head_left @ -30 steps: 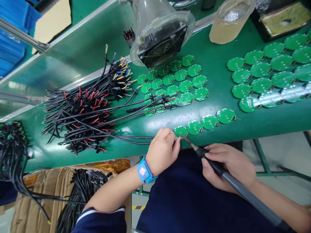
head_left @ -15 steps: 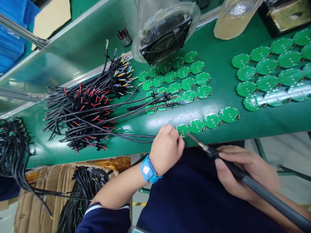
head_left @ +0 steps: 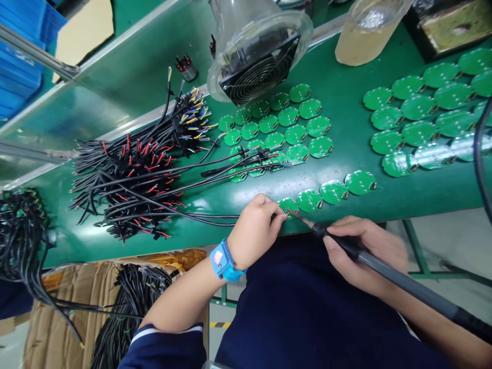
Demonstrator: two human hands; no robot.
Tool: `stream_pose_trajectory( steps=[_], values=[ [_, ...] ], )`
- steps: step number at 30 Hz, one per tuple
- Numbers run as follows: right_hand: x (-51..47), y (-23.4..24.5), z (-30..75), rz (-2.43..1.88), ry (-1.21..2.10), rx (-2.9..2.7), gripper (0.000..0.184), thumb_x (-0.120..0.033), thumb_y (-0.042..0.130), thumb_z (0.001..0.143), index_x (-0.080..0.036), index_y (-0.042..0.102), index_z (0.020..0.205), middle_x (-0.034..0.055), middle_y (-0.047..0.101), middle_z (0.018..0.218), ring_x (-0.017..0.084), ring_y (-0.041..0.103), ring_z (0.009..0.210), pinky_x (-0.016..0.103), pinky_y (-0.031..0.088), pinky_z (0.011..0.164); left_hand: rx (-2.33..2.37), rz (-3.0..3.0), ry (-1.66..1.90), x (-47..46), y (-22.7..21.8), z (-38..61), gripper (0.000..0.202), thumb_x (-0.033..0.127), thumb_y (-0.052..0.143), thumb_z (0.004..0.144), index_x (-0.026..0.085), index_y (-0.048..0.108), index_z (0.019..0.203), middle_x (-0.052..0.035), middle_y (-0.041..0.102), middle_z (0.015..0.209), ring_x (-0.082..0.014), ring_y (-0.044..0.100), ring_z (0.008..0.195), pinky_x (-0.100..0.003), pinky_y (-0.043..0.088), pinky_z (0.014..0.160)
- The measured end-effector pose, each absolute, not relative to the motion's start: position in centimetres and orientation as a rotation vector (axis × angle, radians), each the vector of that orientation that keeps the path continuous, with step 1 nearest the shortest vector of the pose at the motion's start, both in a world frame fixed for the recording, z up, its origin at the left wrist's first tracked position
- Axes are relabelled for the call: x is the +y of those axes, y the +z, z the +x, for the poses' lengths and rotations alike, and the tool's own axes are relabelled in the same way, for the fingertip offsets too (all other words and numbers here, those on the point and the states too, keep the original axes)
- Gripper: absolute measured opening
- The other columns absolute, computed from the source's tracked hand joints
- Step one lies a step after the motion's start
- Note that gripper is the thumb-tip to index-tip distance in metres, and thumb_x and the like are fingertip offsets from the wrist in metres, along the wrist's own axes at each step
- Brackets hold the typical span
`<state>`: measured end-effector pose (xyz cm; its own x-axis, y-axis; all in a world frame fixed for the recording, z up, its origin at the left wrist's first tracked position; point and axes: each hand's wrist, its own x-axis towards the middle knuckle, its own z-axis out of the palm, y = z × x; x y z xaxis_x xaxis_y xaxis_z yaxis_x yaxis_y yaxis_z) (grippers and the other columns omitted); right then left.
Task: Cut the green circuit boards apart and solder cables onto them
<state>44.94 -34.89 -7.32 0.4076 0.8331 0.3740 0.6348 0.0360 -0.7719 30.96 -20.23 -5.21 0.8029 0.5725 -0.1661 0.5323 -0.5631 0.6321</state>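
Note:
My left hand [head_left: 255, 225], with a blue wrist strap [head_left: 223, 261], is closed in a pinch at the leftmost round green circuit board [head_left: 287, 204] of the front row. Black cables [head_left: 209, 219] run into it from the left; their ends are hidden by the fingers. My right hand [head_left: 380, 243] grips a soldering iron [head_left: 407, 283] like a pen. The iron's tip is at that same board, just right of my left fingertips. Three more round boards [head_left: 333, 191] continue the row to the right.
Bundled black cables [head_left: 134, 174] with bare coloured ends cover the left of the green bench. A fume extractor fan [head_left: 257, 77] stands behind a block of boards [head_left: 295, 134]. More boards [head_left: 418, 107] lie right, below a cup [head_left: 369, 36]. A cardboard box [head_left: 57, 318] holds cables.
My right hand and the soldering iron have shifted left, and the tip has moved left across the board. My left wrist has moved slightly left. A black cord now shows at the right edge.

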Motion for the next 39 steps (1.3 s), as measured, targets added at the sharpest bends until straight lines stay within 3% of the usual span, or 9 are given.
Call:
stream_pose_trajectory(
  steps=[14,21,27,33,37,39],
  values=[
    [-35.1,-7.9,44.7,-1.61,0.08,-1.499,0.027,-0.016,0.065,0.07,-0.019,0.052,0.093,0.0019,0.061,0.074,0.015,0.062,0.065,0.027,0.052,0.057,0.834,2.338,-0.042,-19.5,-4.9,31.9,0.011,0.015,0.06,0.077,0.015,0.061,0.066,-0.0036,0.056,0.072,-0.0146,0.054,0.074,-0.028,0.045,0.069],
    [-35.2,-7.4,44.8,-1.712,0.179,-1.342,0.016,-0.02,0.062,0.073,-0.021,0.053,0.086,0.0,0.062,0.073,0.013,0.062,0.062,0.025,0.05,0.055,0.854,2.345,-0.144,-19.2,-4.5,32.3,0.011,0.016,0.061,0.076,0.015,0.061,0.065,-0.0032,0.057,0.07,-0.014,0.054,0.074,-0.026,0.043,0.069],
    [-36.4,-7.6,46.4,-1.622,0.318,-1.011,0.019,-0.012,0.067,0.068,-0.019,0.058,0.083,0.0036,0.062,0.078,0.015,0.061,0.063,0.026,0.047,0.054,0.858,2.376,-0.214,-18.8,-4.3,32.6,0.014,0.021,0.065,0.074,0.017,0.056,0.065,-0.0015,0.053,0.068,-0.0134,0.053,0.07,-0.024,0.042,0.064],
    [-37.0,-8.4,47.7,-1.504,0.183,-0.948,0.024,-0.005,0.066,0.066,-0.018,0.058,0.084,0.004,0.061,0.074,0.015,0.06,0.065,0.027,0.048,0.053,0.783,2.576,-0.413,-18.3,-3.1,33.8,0.014,0.027,0.065,0.075,0.017,0.059,0.068,-0.0028,0.054,0.074,-0.0145,0.053,0.065,-0.027,0.041,0.06],
    [-37.4,-8.6,48.0,-1.49,0.138,-0.915,0.025,-0.002,0.066,0.065,-0.016,0.059,0.084,0.0054,0.061,0.075,0.015,0.06,0.065,0.025,0.048,0.054,0.832,2.868,-0.026,-16.2,-2.9,35.7,0.017,0.03,0.061,0.079,0.018,0.063,0.091,-0.0067,0.056,0.09,-0.0196,0.054,0.079,-0.031,0.043,0.067],
    [-37.5,-8.6,47.9,-1.491,0.144,-0.905,0.026,-0.001,0.065,0.065,-0.016,0.059,0.085,0.0056,0.061,0.076,0.015,0.06,0.067,0.026,0.049,0.055,0.753,2.969,0.123,-14.6,-3.6,36.5,0.018,0.028,0.064,0.077,0.017,0.064,0.091,-0.0082,0.057,0.092,-0.0229,0.052,0.087,-0.035,0.043,0.073]
  ],
)
